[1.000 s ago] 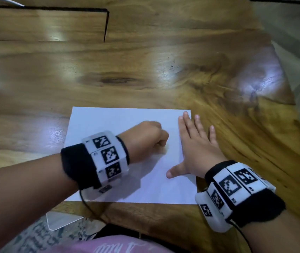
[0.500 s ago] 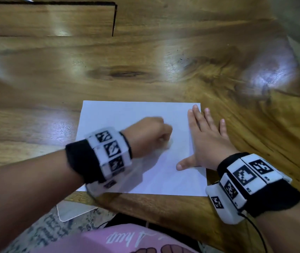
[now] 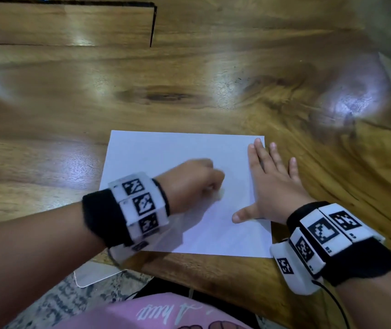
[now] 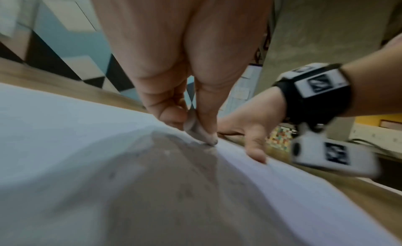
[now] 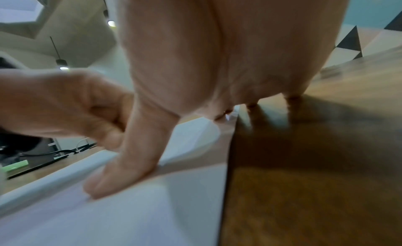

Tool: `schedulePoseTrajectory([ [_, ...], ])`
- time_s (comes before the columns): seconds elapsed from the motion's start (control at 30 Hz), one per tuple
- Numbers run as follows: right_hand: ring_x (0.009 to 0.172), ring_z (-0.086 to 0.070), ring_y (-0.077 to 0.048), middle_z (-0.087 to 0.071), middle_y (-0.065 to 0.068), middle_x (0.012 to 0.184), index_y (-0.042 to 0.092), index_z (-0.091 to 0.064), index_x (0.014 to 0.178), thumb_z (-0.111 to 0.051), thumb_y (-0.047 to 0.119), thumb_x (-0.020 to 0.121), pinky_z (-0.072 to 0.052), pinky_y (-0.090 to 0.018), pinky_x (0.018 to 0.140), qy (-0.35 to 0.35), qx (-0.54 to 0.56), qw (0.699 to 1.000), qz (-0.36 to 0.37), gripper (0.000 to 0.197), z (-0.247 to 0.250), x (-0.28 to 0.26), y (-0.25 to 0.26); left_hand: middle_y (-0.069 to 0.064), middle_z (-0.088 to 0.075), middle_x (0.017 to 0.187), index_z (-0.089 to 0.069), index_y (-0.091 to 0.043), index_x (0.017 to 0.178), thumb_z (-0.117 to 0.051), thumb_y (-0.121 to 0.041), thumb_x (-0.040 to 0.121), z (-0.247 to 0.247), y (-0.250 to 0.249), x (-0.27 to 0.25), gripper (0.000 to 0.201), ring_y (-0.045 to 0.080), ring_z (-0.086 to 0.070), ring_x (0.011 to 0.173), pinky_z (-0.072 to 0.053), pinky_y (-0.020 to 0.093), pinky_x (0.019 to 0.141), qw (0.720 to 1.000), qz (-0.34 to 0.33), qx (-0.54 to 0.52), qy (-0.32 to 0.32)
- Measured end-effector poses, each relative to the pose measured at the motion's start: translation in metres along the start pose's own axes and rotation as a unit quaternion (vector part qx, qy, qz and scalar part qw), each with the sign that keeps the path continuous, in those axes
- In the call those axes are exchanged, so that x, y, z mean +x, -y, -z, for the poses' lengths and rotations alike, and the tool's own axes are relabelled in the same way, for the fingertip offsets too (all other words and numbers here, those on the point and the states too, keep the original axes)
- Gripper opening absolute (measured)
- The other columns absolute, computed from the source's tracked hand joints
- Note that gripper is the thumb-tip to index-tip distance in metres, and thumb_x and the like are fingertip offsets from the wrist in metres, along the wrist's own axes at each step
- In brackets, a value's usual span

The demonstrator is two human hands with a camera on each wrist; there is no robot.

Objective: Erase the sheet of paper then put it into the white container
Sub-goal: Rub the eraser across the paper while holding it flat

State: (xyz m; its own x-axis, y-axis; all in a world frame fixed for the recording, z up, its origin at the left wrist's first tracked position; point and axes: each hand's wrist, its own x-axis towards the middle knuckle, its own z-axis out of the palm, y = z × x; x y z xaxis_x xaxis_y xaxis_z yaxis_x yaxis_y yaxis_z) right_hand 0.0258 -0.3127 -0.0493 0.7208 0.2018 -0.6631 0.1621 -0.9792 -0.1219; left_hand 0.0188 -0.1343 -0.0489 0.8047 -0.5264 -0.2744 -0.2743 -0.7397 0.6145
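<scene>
My left hand pinches a small eraser against the middle of the sheet of paper, having crept slightly toward my body over the last second, so I judge the rubbing unfinished. My right hand stays flat, fingers straight, on the sheet's right edge; bare table lies beyond, and the white container peeks out below the near edge.

A glossy wooden table carries one white sheet of paper lying flat.
</scene>
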Motion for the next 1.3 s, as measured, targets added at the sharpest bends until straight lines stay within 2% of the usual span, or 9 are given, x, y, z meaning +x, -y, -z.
schedulePoseTrajectory([
  [0.23,0.135,0.040,-0.018,0.043,0.007,0.146,0.019,0.034,0.141,-0.072,0.072,0.054,0.017,-0.050,0.112,-0.004,0.004,1.000,0.005,0.147,-0.001,0.001,-0.001,0.002,-0.048,0.071,-0.049,-0.024,0.061,-0.052,-0.024,0.069,-0.020,0.007,-0.030,0.009,0.020,-0.046,0.070,-0.041,0.042,0.074,0.982,0.085,-0.164,0.024],
  [0.4,0.136,0.038,-0.017,0.039,0.008,0.149,0.022,0.028,0.144,-0.070,0.070,0.060,0.019,-0.049,0.111,-0.026,0.007,0.999,0.019,0.138,-0.002,-0.003,-0.005,0.002,-0.051,0.067,-0.049,-0.025,0.058,-0.055,-0.028,0.065,-0.030,0.013,-0.041,0.010,0.021,-0.049,0.073,-0.040,0.039,0.074,0.977,0.094,-0.189,0.019],
  [0.53,0.137,0.035,-0.012,0.036,0.010,0.151,0.023,0.023,0.146,-0.070,0.067,0.062,0.020,-0.047,0.112,-0.032,-0.021,0.999,0.037,0.133,-0.004,-0.015,-0.017,0.011,-0.058,0.074,-0.059,-0.020,0.066,-0.055,-0.017,0.075,-0.022,0.011,-0.037,0.010,0.028,-0.051,0.078,-0.040,0.037,0.079,0.980,0.077,-0.175,0.064],
  [0.6,0.136,0.036,-0.011,0.039,0.010,0.149,0.021,0.027,0.145,-0.072,0.068,0.059,0.020,-0.047,0.112,-0.021,-0.023,0.999,0.031,0.139,-0.005,-0.018,-0.020,0.011,-0.064,0.084,-0.064,-0.012,0.076,-0.059,-0.013,0.079,-0.012,0.008,-0.027,0.005,0.025,-0.054,0.080,-0.037,0.024,0.071,0.989,0.078,-0.055,0.117],
  [0.67,0.136,0.037,-0.011,0.041,0.010,0.147,0.020,0.029,0.144,-0.072,0.068,0.058,0.020,-0.048,0.112,-0.015,-0.026,0.999,0.026,0.141,-0.006,-0.018,-0.020,0.002,-0.066,0.080,-0.067,-0.014,0.078,-0.066,-0.015,0.075,0.002,-0.003,-0.007,0.002,0.012,-0.049,0.071,-0.030,0.020,0.059,0.993,0.030,0.053,0.101],
  [0.8,0.136,0.038,-0.014,0.042,0.006,0.147,0.016,0.030,0.143,-0.071,0.070,0.058,0.019,-0.050,0.112,-0.011,-0.041,0.999,0.019,0.143,-0.005,-0.016,-0.016,-0.005,-0.049,0.071,-0.066,-0.012,0.086,-0.067,-0.023,0.076,0.011,-0.029,0.040,0.015,0.015,-0.044,0.072,-0.022,0.020,0.057,0.998,0.031,0.054,-0.007],
  [1.0,0.136,0.037,-0.016,0.041,0.005,0.148,0.016,0.030,0.143,-0.070,0.070,0.059,0.021,-0.050,0.111,-0.010,-0.050,0.999,0.013,0.142,-0.004,-0.017,-0.016,-0.001,-0.041,0.069,-0.055,-0.009,0.071,-0.051,-0.019,0.083,-0.020,-0.021,0.013,0.017,0.030,-0.050,0.071,-0.034,0.028,0.065,0.999,-0.020,-0.018,0.030],
  [1.17,0.136,0.037,-0.016,0.041,0.003,0.148,0.014,0.031,0.142,-0.070,0.068,0.061,0.020,-0.048,0.112,-0.004,-0.049,0.999,0.014,0.141,-0.004,-0.018,-0.014,-0.010,-0.047,0.063,-0.049,-0.024,0.062,-0.048,-0.030,0.069,-0.022,-0.002,-0.024,0.009,0.008,-0.047,0.059,-0.037,0.022,0.062,0.966,-0.139,0.200,0.086],
  [1.3,0.136,0.037,-0.017,0.042,0.001,0.148,0.012,0.031,0.142,-0.070,0.067,0.062,0.020,-0.048,0.113,0.003,-0.054,0.998,0.011,0.141,-0.002,-0.017,-0.011,-0.001,-0.042,0.071,-0.056,-0.010,0.067,-0.047,-0.024,0.080,-0.004,-0.015,0.014,0.021,0.026,-0.053,0.068,-0.032,0.023,0.062,0.995,-0.067,0.068,0.027],
])
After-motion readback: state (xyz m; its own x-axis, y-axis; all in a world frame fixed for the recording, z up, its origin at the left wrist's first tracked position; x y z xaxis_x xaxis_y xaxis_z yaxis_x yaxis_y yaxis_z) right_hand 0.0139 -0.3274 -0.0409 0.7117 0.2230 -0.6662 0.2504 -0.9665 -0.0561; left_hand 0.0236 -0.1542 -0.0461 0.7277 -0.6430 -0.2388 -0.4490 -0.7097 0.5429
